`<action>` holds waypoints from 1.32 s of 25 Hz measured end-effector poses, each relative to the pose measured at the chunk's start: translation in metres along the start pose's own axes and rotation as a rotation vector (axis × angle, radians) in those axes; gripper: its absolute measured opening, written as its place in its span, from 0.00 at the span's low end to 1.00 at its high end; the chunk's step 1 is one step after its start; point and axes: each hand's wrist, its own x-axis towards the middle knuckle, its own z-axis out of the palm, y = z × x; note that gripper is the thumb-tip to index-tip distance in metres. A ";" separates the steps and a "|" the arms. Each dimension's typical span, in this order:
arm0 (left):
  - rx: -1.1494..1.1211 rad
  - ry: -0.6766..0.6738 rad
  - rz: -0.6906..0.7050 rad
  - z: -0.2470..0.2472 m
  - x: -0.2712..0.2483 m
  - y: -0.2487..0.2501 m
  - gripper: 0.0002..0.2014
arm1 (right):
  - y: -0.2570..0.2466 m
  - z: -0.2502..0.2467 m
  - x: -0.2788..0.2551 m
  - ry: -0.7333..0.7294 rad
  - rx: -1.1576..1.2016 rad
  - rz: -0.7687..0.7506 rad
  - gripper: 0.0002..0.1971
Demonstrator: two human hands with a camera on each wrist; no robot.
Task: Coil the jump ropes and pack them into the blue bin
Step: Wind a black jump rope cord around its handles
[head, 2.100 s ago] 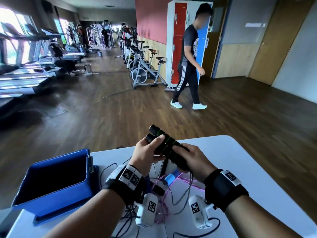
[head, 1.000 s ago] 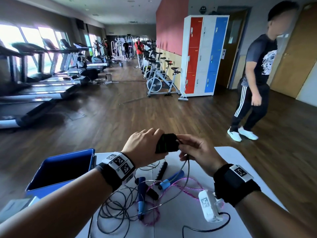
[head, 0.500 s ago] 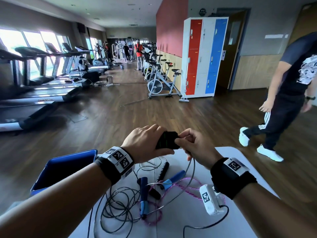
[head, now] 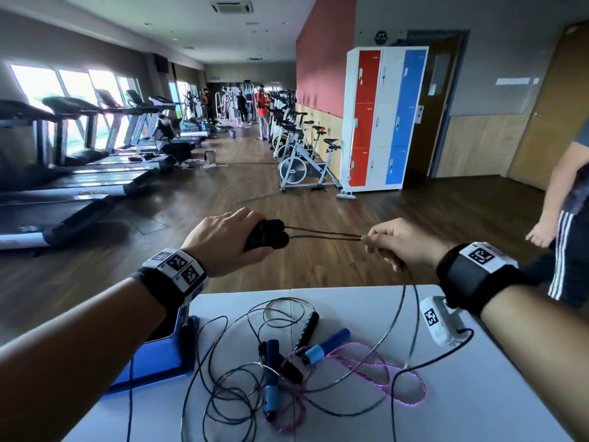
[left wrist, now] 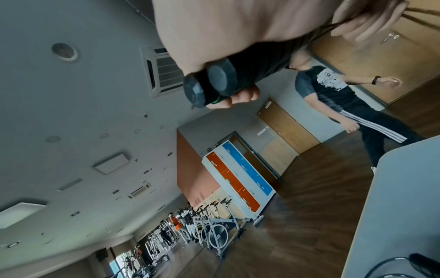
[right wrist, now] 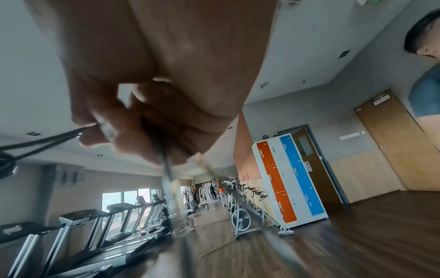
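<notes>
My left hand (head: 229, 242) grips both black-and-green jump rope handles (head: 266, 236) together above the table's far edge; their round end caps (left wrist: 220, 79) show in the left wrist view. Two strands of dark rope (head: 325, 235) run taut from the handles to my right hand (head: 395, 242), which pinches them. From that hand the rope hangs down to the white table (head: 478, 393). The blue bin (head: 159, 355) stands at the table's left, mostly hidden by my left forearm. In the right wrist view the fingers (right wrist: 95, 116) hold the rope (right wrist: 47, 140).
On the table lie tangled thin black rope loops (head: 229, 397), a pink rope (head: 382, 368), blue handles (head: 326, 346) and a black handle (head: 307, 328). A person (head: 570, 224) stands at the table's right far corner. Exercise bikes, treadmills and lockers (head: 382, 119) stand beyond.
My right hand has moved right, away from the handles, drawing two strands of rope taut between the hands. The bystander has stepped closer to the right edge.
</notes>
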 end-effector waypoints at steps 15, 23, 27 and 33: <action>-0.014 0.017 0.143 0.023 0.005 0.011 0.44 | -0.099 -0.022 0.013 0.148 -0.349 -0.114 0.20; -0.042 0.040 0.283 0.023 0.016 0.041 0.48 | -0.175 0.021 0.037 0.005 -0.551 -0.061 0.19; -0.033 0.103 0.268 0.029 0.022 0.048 0.48 | -0.192 0.053 0.042 -0.144 -0.581 -0.062 0.18; -0.004 0.136 0.222 0.035 0.021 0.039 0.40 | -0.197 0.069 0.039 -0.278 -0.291 -0.036 0.12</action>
